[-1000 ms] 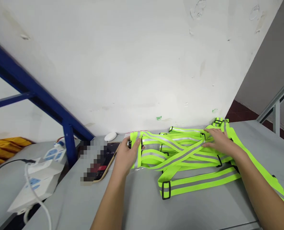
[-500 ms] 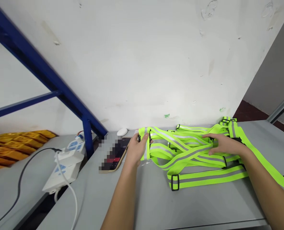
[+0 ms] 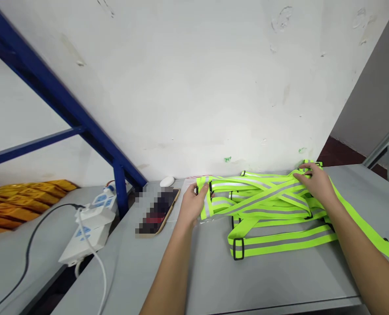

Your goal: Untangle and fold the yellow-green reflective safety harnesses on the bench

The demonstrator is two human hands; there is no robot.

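Bright yellow-green reflective straps [image 3: 263,205] with silver stripes and black slide buckles [image 3: 238,249] lie tangled on the grey tabletop [image 3: 279,280]. At the left end of the pile, my left hand [image 3: 193,202] is closed on a folded strap end [image 3: 206,199], thumb on top; its other fingers are partly hidden behind the strap. My right hand [image 3: 317,186] pinches a strap near the pile's right end, with thumb and forefinger close together. Between my hands several lengths run side by side, and some cross. One strap [image 3: 361,218] trails off to the right under my right forearm.
A phone [image 3: 158,214], partly pixelated, lies left of my left hand, with a white round object [image 3: 167,181] behind it. Clear plastic [image 3: 184,186] lies nearby. Farther left are white power strips [image 3: 85,232] with cables, a blue frame [image 3: 118,166] and orange-yellow folded items [image 3: 20,203]. A wall [image 3: 194,87] stands behind.
My right hand has moved right and slightly back, its fingers closing on a strap. My left hand has shifted slightly right with its strap end. The lengths between them now look straighter.
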